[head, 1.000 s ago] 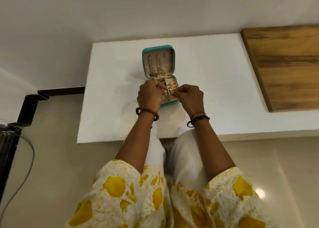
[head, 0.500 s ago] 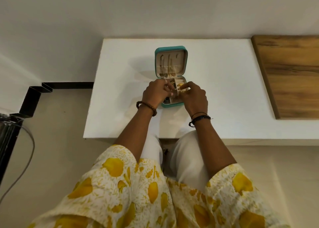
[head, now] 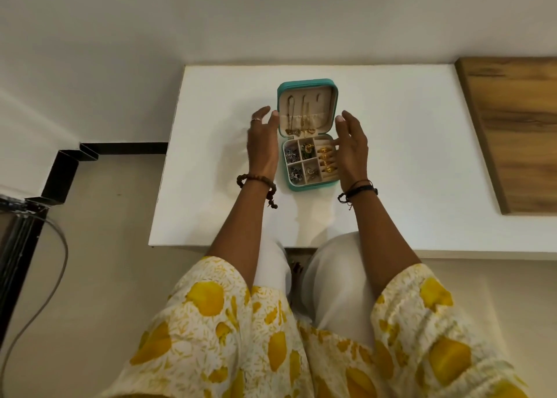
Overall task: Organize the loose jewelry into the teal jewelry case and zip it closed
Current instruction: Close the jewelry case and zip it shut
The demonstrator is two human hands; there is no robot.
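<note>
The teal jewelry case (head: 306, 82) lies open on the white table (head: 407, 156), lid tilted back. Thin necklaces (head: 301, 117) hang inside the lid. The tray below is split into compartments: gold rings (head: 326, 159) sit in the right-hand slot, silver and mixed pieces (head: 293, 164) fill the small left squares. My left hand (head: 262, 140) is beside the case's left edge, fingers spread and reaching toward the lid. My right hand (head: 351, 146) is at the right edge, fingers apart, partly over the ring slot. Neither hand holds anything.
A wooden board (head: 512, 126) lies on the table's right end. The table's near edge is above my knees. A black frame and a grey cable (head: 39, 265) are on the floor at the left. A white wall runs behind the table.
Both hands were pinched together over the tray, handling a small piece. They have now let go, spread apart and moved out to either side of the case.
</note>
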